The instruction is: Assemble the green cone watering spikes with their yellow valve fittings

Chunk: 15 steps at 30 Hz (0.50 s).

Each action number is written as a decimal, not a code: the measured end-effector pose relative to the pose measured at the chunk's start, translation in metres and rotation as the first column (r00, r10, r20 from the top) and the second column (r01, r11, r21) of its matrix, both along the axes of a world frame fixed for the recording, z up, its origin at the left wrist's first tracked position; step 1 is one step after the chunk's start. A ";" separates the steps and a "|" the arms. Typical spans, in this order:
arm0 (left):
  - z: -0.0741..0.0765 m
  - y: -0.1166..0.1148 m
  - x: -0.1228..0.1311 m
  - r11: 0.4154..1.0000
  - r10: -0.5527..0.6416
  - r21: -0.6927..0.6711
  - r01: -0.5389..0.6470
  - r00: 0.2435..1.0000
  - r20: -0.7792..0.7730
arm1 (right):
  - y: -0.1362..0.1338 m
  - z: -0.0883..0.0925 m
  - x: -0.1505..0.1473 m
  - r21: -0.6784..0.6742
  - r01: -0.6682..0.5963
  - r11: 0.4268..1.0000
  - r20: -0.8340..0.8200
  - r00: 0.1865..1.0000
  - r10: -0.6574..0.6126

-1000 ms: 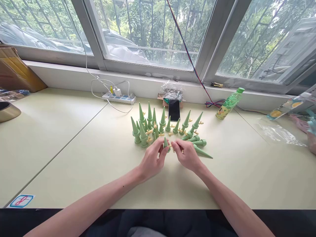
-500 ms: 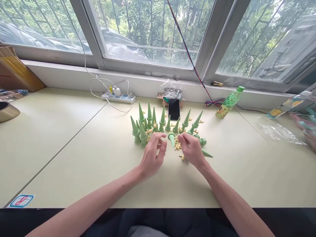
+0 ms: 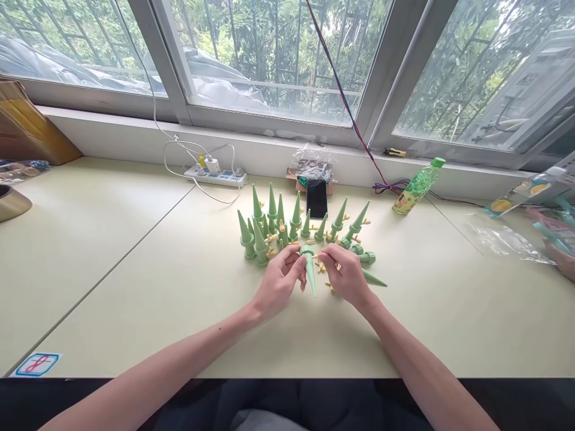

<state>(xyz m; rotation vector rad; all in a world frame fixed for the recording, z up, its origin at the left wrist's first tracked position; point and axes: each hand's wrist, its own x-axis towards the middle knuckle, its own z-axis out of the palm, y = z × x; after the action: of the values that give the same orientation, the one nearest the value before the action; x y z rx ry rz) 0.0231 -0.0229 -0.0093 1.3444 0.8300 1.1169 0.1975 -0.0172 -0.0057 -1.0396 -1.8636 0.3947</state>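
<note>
My left hand (image 3: 279,278) is closed on the collar of a green plant watering spike (image 3: 311,276), whose tip points down toward me. Pinched in my right hand (image 3: 348,272) is a small yellow valve (image 3: 315,257), its end against the side of the spike's collar; whether it sits inside cannot be made out. Several upright green spikes (image 3: 259,244) stand behind my left hand, some with yellow valves in their sides. Loose yellow valves (image 3: 320,267) lie between my hands. Beside my right hand lie another green spike (image 3: 375,279) and green caps (image 3: 368,257).
Behind the spikes, a black phone (image 3: 317,199) leans near crumpled clear plastic (image 3: 312,157). A green-capped bottle (image 3: 417,187) stands at the back right, and a power strip (image 3: 218,176) with white cables at the back left. Plastic wrapping (image 3: 512,242) lies to the right.
My left hand, open before, has taken hold of the green spike, which has come up off the table. My right hand has brought the yellow valve against its collar.
</note>
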 end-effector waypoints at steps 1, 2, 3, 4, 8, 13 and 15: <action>0.000 0.000 0.000 1.000 0.000 0.013 0.000 1.000 -0.006 | 0.000 0.000 -0.001 -0.015 0.002 1.000 -0.011 1.000 -0.002; -0.001 0.000 0.000 1.000 0.002 0.028 -0.002 1.000 -0.011 | -0.001 0.000 -0.001 -0.036 0.003 0.999 -0.022 1.000 -0.004; -0.002 -0.001 -0.001 0.999 0.004 0.047 -0.004 1.000 -0.013 | -0.001 0.000 -0.002 -0.063 0.003 0.998 -0.033 0.999 -0.005; -0.003 -0.001 -0.001 0.998 0.008 0.066 -0.007 1.000 -0.013 | -0.002 -0.001 -0.003 -0.094 0.001 0.996 -0.044 0.999 -0.006; -0.007 -0.001 -0.001 0.981 0.042 0.189 -0.031 0.998 -0.052 | -0.004 -0.002 -0.005 -0.211 -0.026 0.977 -0.093 0.996 0.007; -0.014 0.002 -0.005 0.876 0.180 0.476 -0.080 0.969 -0.167 | -0.005 -0.002 -0.006 -0.318 -0.104 0.942 -0.166 0.985 0.053; -0.016 0.004 -0.007 0.797 0.239 0.600 -0.066 0.947 -0.214 | -0.005 -0.001 -0.007 -0.364 -0.140 0.921 -0.200 0.977 0.069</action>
<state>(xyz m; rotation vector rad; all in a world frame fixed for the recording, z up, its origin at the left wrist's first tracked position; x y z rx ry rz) 0.0164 -0.0189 -0.0256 2.0215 0.8399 1.4030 0.1906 -0.0226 -0.0064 -1.1132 -1.7165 0.9127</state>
